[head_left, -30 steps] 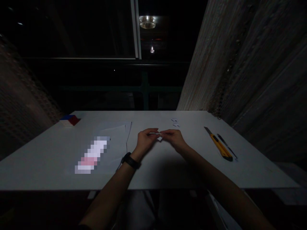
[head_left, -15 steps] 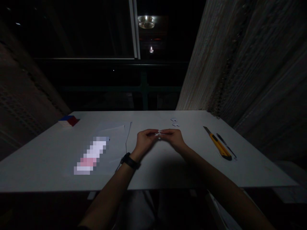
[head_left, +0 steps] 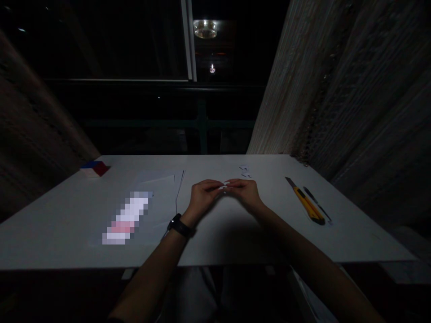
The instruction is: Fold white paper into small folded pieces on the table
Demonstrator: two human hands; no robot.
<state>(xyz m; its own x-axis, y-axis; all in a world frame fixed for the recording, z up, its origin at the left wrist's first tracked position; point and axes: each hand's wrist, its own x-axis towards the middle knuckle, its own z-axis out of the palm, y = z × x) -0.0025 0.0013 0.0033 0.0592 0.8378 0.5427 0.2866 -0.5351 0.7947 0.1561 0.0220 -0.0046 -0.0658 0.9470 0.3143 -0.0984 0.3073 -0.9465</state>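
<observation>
My left hand [head_left: 203, 196] and my right hand [head_left: 244, 192] meet fingertip to fingertip above the middle of the white table [head_left: 235, 237]. Both pinch a small white paper piece [head_left: 224, 185] held between them, just above the tabletop. A dark watch [head_left: 179, 226] sits on my left wrist. Several tiny white paper scraps [head_left: 245, 171] lie on the table just beyond my right hand.
White paper sheets [head_left: 161, 193] lie left of my hands, with a blurred-out patch [head_left: 126, 217] on them. A red and blue block [head_left: 94, 168] rests at the far left corner. A yellow utility knife [head_left: 305, 206] and a dark pen [head_left: 317, 205] lie at the right. A curtain [head_left: 336, 89] hangs on the right.
The paper piece has become smaller between my fingertips, and my hands have drawn slightly closer together and a little farther from me. Everything else on the table is where it was.
</observation>
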